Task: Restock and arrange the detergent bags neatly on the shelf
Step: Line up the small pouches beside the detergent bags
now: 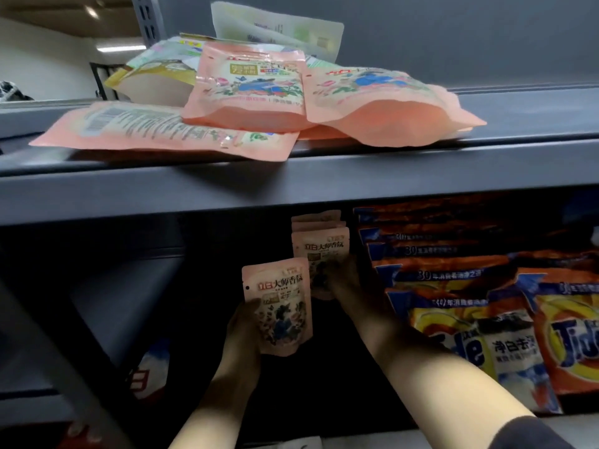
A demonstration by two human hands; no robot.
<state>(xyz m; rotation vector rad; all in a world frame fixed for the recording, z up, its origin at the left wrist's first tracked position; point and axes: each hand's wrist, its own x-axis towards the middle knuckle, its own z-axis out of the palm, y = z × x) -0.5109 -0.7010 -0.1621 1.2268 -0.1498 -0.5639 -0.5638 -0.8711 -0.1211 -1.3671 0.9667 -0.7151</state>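
Left hand (243, 332) fingers grip upright pink detergent bag (278, 306). Right hand (343, 280) at 1 o'clock, fingers holding row of pink bags (321, 244); orange Tide bags (453, 286) at 3 o'clock.

Grey metal shelving (291, 186); ceiling lights (121, 48).

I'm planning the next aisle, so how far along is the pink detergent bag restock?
Partly done. A short row of pink bags already stands upright on the lower shelf beside the orange Tide bags. In hand: the left hand holds one pink bag upright, while the right hand steadies the front of the row. Left: several pink bags lie jumbled flat on the upper shelf.
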